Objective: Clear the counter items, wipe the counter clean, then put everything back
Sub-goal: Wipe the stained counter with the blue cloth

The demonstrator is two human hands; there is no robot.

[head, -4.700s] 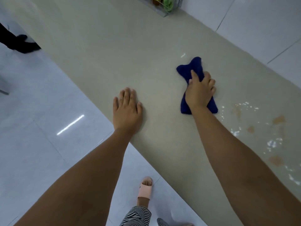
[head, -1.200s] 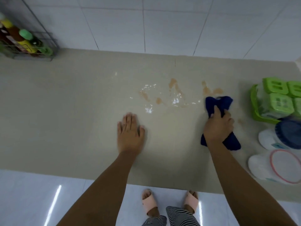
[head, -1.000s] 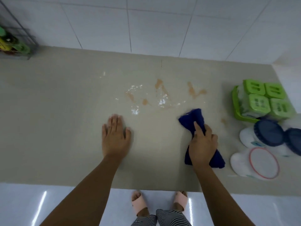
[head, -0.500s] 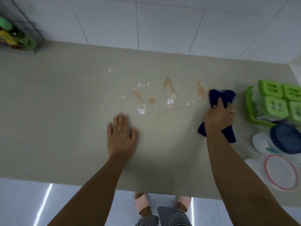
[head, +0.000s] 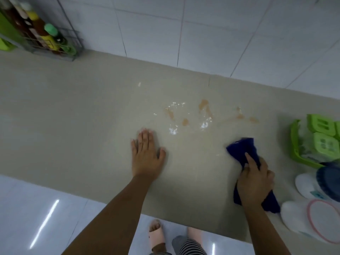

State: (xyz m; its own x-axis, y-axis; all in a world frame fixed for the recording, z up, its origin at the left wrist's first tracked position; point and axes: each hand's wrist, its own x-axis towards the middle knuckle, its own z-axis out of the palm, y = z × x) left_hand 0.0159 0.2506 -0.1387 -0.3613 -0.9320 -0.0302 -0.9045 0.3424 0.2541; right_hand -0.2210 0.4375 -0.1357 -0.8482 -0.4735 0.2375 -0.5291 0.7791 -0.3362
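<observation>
Blue cloth [head: 244, 150] pulled nearer, gripped under right hand [head: 254, 183]; left hand [head: 147, 157] lies flat, well apart.

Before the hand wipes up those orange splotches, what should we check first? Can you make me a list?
1. Blue cloth gripped by the right hand: ok.
2. Cloth touching the counter: ok.
3. Left hand flat on the counter, clear of the mess: ok.
4. Orange stains and wet spots gone: not ok, they lie beyond the cloth.
5. Path from cloth to stains free of things: ok.
6. Green containers and white jars outside the wiping path: ok, they sit to the right.
</observation>
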